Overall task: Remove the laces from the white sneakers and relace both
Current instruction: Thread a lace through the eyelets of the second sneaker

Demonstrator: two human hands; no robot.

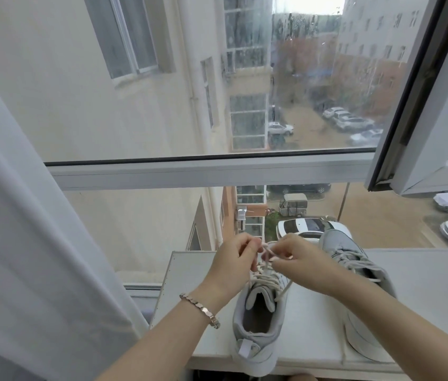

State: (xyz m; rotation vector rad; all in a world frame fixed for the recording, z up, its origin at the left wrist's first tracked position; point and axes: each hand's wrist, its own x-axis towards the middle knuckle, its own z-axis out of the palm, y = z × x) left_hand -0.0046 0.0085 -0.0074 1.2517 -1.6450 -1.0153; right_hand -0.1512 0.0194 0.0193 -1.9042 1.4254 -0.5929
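Observation:
Two pale grey-white sneakers stand on a white sill. The nearer sneaker (pixel 258 325) points away from me, heel toward the camera, its tongue up. Its white lace (pixel 265 279) crosses the eyelets and rises to my hands. My left hand (pixel 235 258) pinches one lace strand above the shoe's front. My right hand (pixel 300 259) pinches the other strand just beside it. The second sneaker (pixel 355 259) lies to the right, partly hidden under my right forearm, with its laces threaded.
The white sill (pixel 423 298) runs right along the window; its front edge is near my arms. A white curtain (pixel 38 243) hangs at left. An open window sash (pixel 423 105) juts in at upper right. Outside are buildings and parked cars.

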